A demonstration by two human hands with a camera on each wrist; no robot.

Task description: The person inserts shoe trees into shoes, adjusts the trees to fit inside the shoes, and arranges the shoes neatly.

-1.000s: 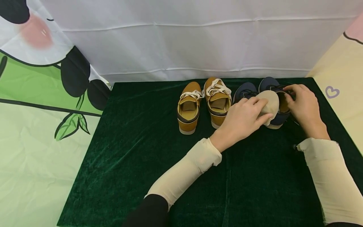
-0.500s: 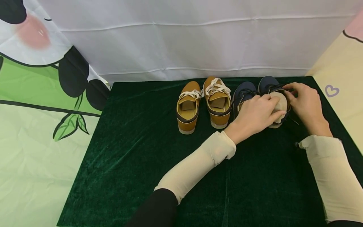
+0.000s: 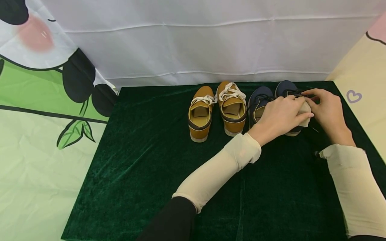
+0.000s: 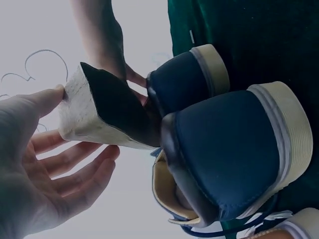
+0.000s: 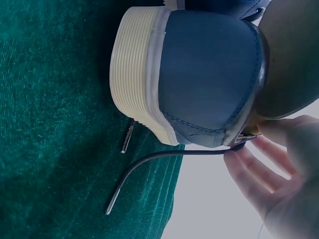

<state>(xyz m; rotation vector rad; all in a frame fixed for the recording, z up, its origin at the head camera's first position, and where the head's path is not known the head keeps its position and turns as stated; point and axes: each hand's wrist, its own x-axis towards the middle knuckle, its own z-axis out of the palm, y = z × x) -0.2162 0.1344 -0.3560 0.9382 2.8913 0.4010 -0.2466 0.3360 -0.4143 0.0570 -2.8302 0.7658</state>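
Note:
Between thumb and fingers, my left hand (image 3: 278, 115) pinches a beige insole (image 3: 304, 110) by its end. The insole is bent and slants into the opening of the right navy shoe (image 3: 282, 87); its dark underside shows in the left wrist view. My right hand (image 3: 327, 110) grips that shoe's collar at its right side, thumb at the inner edge and fingers outside. A dark lace (image 5: 174, 153) trails past those fingers. Close beside stands the left navy shoe (image 4: 224, 154), partly covered by my left hand in the head view. The insole's far end is hidden inside the shoe.
To the left stand two tan shoes with white laces, a left one (image 3: 200, 115) and a right one (image 3: 231, 108), toes toward the back. All the shoes are on a dark green cloth (image 3: 144, 160), with a white fabric wall (image 3: 193, 50) right behind.
My left hand has moved right with the insole, from over the gap between the navy shoes to the right one's opening, and the insole has tilted. My right hand stays at the shoe.

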